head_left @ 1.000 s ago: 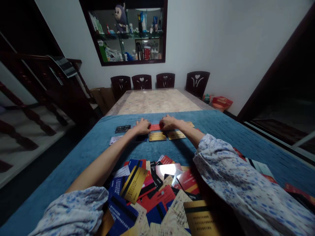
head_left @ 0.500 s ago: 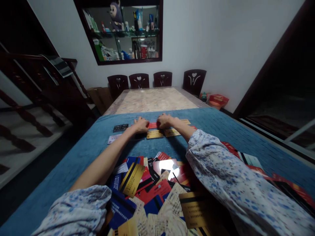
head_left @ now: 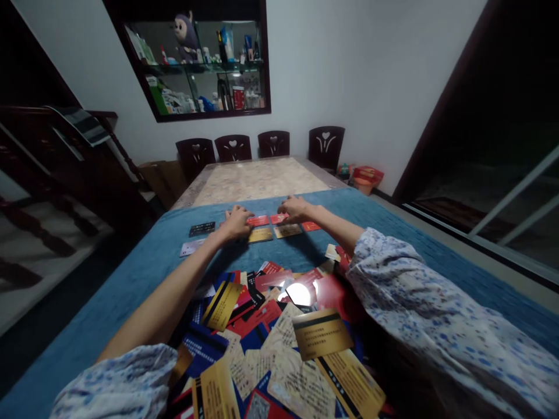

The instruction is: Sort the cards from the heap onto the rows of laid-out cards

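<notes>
My left hand [head_left: 236, 222] rests on the cloth in the row of cards, fingers apart. Its thumb side is close to a red card [head_left: 258, 220], and some of its fingers are hidden behind the hand. Just to the right, my right hand [head_left: 297, 207] has its bent fingers and thumb at another red card [head_left: 278, 219], which lies flat. Nearer to me lie two gold cards [head_left: 261, 235] side by side. A black card [head_left: 202, 228] and a pale lilac card [head_left: 191, 248] sit left of my left hand. Another red card [head_left: 311, 226] lies under my right forearm.
A heap of mixed cards [head_left: 283, 343] spreads between my forearms, close to my body. The blue cloth [head_left: 144, 279] covers the near part of the table [head_left: 262, 177]. Several dark chairs [head_left: 326, 148] stand at the far end. A wooden railing [head_left: 56, 110] runs at left.
My right hand has shifted slightly, uncovering more of the red card at its fingers. The view has turned a little to the right, so everything sits further left.
</notes>
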The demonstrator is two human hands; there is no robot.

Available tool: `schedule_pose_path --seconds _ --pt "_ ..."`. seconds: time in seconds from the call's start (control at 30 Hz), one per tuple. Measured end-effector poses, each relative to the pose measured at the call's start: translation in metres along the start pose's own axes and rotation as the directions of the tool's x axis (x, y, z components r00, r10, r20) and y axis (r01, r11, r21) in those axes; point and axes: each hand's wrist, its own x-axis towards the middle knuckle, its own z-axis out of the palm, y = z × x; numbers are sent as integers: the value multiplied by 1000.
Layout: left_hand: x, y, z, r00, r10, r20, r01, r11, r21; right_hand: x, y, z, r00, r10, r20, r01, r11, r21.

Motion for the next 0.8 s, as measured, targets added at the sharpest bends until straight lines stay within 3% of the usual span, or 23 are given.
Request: schedule_pose_path --seconds 0.37,0.57,0.8 --pt "-35 73 -4 980 154 -122 -168 980 -107 -97 37 -3 996 18 -84 -14 999 50" --pt "-49 110 -1 965 228 -131 -248 953 -171 -141 37 2 991 23 -129 -12 996 85" --pt "-68 134 -2 951 289 -110 -306 931 -197 -174 28 9 976 -15 -217 42 992 123"
